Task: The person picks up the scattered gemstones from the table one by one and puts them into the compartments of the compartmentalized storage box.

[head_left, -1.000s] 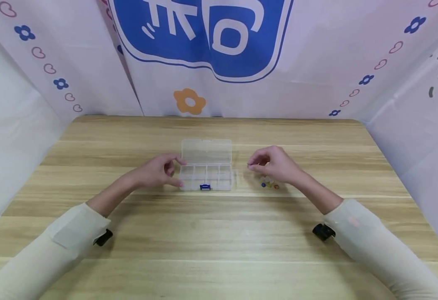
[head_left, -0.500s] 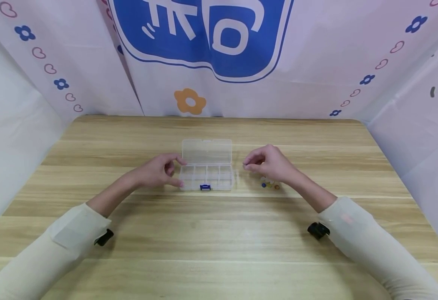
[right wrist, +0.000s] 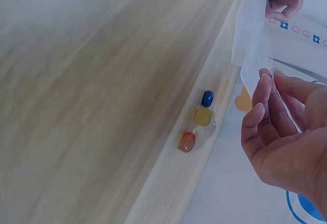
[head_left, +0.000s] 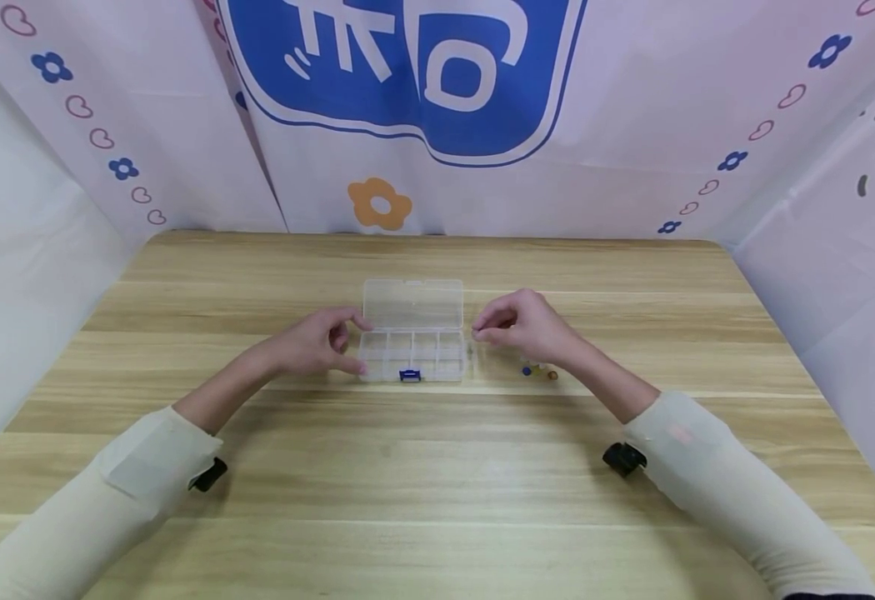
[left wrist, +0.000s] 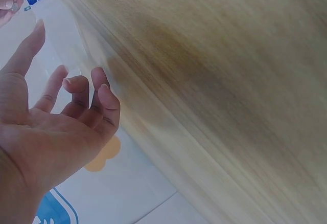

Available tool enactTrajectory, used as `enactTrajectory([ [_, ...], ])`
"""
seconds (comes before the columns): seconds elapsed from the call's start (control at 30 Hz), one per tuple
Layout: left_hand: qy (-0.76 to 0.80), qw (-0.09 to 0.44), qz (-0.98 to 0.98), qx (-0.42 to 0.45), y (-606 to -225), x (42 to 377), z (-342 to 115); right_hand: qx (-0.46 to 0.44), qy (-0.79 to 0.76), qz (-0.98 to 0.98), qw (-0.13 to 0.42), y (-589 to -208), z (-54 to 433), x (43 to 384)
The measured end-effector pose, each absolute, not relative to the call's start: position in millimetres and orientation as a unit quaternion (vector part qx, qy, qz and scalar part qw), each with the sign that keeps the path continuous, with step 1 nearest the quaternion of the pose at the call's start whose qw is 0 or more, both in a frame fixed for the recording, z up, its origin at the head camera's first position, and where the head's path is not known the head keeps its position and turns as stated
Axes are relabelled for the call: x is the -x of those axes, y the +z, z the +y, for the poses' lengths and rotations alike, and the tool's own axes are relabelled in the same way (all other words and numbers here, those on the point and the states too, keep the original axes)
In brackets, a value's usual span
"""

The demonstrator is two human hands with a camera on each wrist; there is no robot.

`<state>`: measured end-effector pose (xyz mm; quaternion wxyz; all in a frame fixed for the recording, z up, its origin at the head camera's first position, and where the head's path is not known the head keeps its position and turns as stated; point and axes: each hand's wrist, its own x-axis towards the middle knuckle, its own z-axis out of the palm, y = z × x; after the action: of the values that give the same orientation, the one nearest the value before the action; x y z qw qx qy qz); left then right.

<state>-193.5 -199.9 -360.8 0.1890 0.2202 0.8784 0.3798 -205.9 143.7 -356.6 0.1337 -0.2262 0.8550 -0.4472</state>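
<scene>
A clear plastic compartment box [head_left: 411, 357] lies with its lid [head_left: 413, 305] laid back behind it. The left hand [head_left: 319, 340] touches its left end, thumb near the front corner and index finger at the hinge side. Just right of the box, the right hand [head_left: 523, 323] pinches a tiny clear bead between thumb and index finger; the fingertips mostly hide it. Below that hand rest a blue bead [right wrist: 207, 98], a yellow bead [right wrist: 203, 116], an orange bead [right wrist: 187, 141] and some clear beads [right wrist: 206, 131], partly covered in the head view.
A blue latch [head_left: 410, 375] marks the box's front side. The wooden table [head_left: 422, 492] carries the box and beads. A printed white cloth [head_left: 557, 200] hangs along the table's far edge. Black wrist devices [head_left: 623, 459] sit at both sleeves.
The right hand has moved left from above the beads toward the box's right end, fingertips still pinched. Left hand and box have stayed in place.
</scene>
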Motion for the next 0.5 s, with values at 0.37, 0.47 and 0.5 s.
enactTrajectory([
  [0.37,0.374,0.186,0.882,-0.219,-361,194,-200,0.242,-0.458,0.845,0.133,-358,131,208],
  [0.47,0.374,0.186,0.882,-0.217,-361,193,-200,0.242,-0.458,0.845,0.133,-358,127,208],
  [0.5,0.374,0.186,0.882,-0.218,-361,193,-200,0.241,-0.457,0.846,0.134,-357,125,208],
])
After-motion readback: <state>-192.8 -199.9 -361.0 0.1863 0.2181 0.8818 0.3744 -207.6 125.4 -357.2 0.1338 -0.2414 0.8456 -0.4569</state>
